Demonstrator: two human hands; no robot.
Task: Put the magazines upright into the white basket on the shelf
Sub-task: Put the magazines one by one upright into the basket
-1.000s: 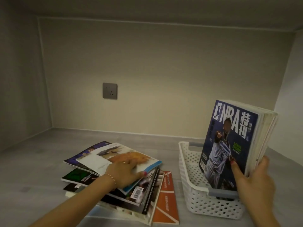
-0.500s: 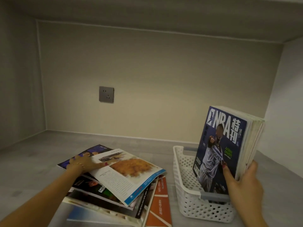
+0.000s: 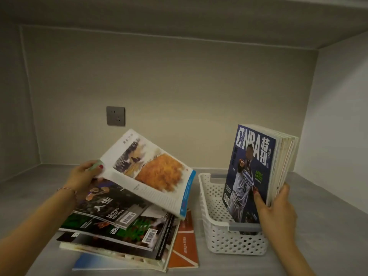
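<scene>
Hands [image 3: 275, 213] on "NBA" magazine [image 3: 252, 172]

You've got a white perforated basket [image 3: 235, 241] with a grey handle [image 3: 244, 227]. NBA magazine [image 3: 251, 172]: dark blue cover, white title, green text patch. Lifted magazine [image 3: 151, 172]: white cover, orange-yellow painting, blue spine edge. Stack [image 3: 119, 232]: black covers, green lettering, orange bottom magazine [image 3: 185, 244]. Grey socket [image 3: 115, 115].
</scene>
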